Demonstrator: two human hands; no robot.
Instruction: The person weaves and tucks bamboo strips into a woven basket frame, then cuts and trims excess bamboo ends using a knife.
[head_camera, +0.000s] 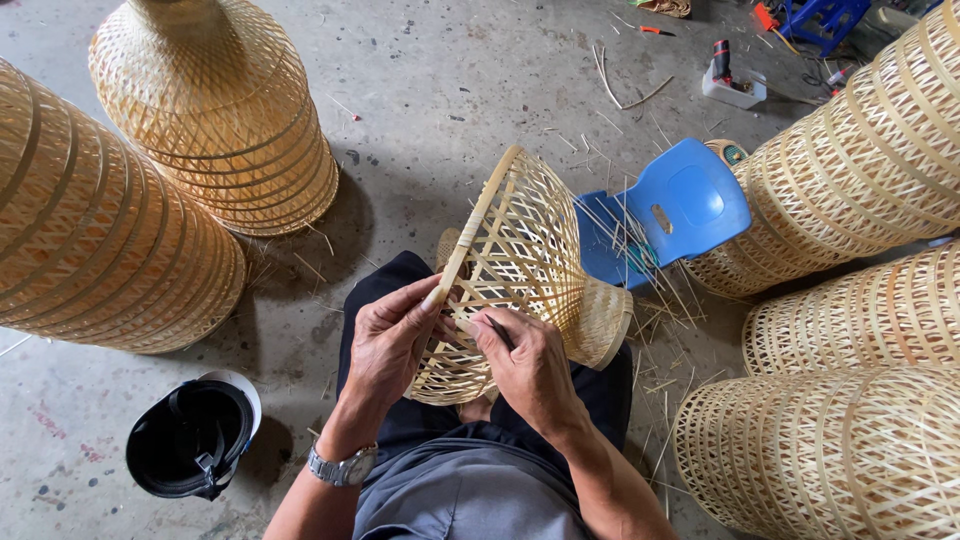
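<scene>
A woven bamboo lampshade-shaped basket (530, 250) lies tilted on my lap, its wide open rim facing left and up. My left hand (390, 340) grips the rim's lower edge with fingers curled over it; a metal watch sits on that wrist. My right hand (525, 365) presses against the open lattice just right of the left hand, fingers pinched on a thin bamboo strip of the weave. Loose thin strips stick out from the basket's right side.
Stacks of finished bamboo baskets stand at far left (100, 230), top left (220, 110) and along the right (860, 180). A blue plastic stool (670, 210) sits right of my lap. A black helmet (190, 435) lies at lower left. Tools and scraps litter the concrete floor at top right.
</scene>
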